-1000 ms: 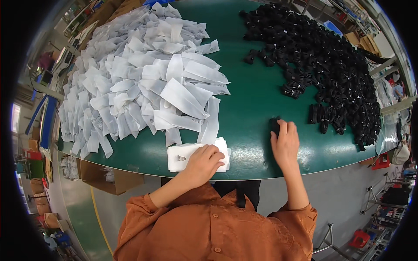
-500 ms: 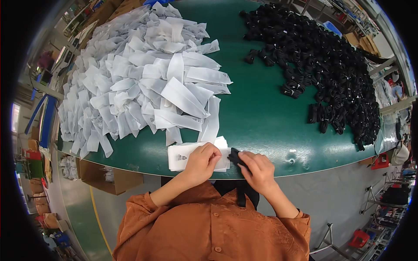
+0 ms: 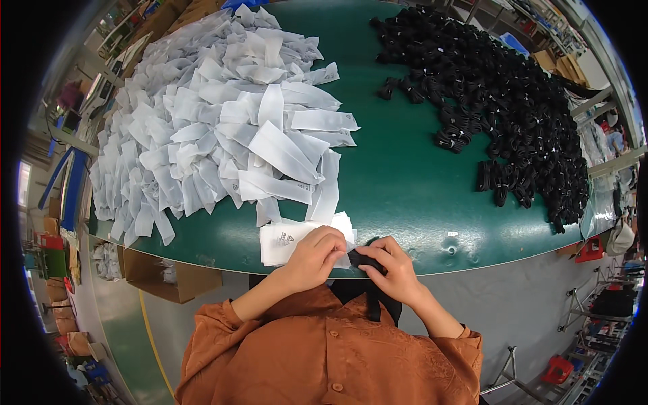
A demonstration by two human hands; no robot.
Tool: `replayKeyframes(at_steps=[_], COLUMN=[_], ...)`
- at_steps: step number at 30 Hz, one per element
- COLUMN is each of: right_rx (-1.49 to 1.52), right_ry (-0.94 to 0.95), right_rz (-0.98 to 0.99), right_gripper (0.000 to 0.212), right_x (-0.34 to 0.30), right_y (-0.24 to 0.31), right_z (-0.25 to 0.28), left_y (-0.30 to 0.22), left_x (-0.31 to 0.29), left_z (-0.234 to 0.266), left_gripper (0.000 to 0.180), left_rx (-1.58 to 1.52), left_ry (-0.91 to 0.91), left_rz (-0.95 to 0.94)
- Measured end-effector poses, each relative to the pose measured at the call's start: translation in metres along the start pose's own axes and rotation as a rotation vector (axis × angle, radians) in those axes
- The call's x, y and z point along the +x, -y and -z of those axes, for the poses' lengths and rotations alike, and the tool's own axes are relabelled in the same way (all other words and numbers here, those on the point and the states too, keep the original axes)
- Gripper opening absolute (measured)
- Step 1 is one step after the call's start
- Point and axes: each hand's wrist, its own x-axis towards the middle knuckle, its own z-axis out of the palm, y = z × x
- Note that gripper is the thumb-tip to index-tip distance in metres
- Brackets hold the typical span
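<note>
At the table's near edge lies a stack of flat white bags (image 3: pixel 275 244) with small dark print. My left hand (image 3: pixel 316 255) rests over the stack's right part, its fingers pinched on the mouth of the top bag (image 3: pixel 342 260). My right hand (image 3: pixel 393 271) grips a bundled black cable (image 3: pixel 361 263), thumb and fingers closed round it. The cable's left end is at the bag's opening, partly inside as far as I can see. Fingers hide some of the contact.
Filled white bags (image 3: pixel 202 128) are heaped across the left of the green table (image 3: pixel 385 175). A large pile of bundled black cables (image 3: pixel 513 115) covers the right side. An open cardboard box (image 3: pixel 162 273) stands below the table's left edge.
My right hand has moved slightly left and brought the cable against the bag's mouth. My left hand has shifted a little, and the top bag's edge is lifted and tilted.
</note>
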Motion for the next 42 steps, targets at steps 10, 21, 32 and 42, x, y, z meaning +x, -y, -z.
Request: replayKeyframes(at_steps=[10,21,32,42], right_rx=[0.439,0.051,-0.601,-0.686], right_ry=[-0.175,-0.488,-0.644,-0.474], right_rz=[-0.223,0.263,-0.342,-0.142], right_gripper=[0.030,0.020,0.035,0.035], right_x=[-0.001,0.047,0.129,0.099], right_y=[0.006,0.022,-0.157,-0.108], right_z=[-0.016,0.015,0.121,0.086], left_y=[-0.019,-0.022,-0.004,0.041], left_x=[0.017,0.058,0.133,0.133], left_z=[0.008,0.044,0.106,0.197], left_gripper=[0.020,0.002,0.010,0.026], left_rx=[0.111,-0.304,-0.242,-0.080], left_ry=[-0.010,-0.100,-0.402,-0.946], left_rz=[-0.144,0.044,0.043,0.094])
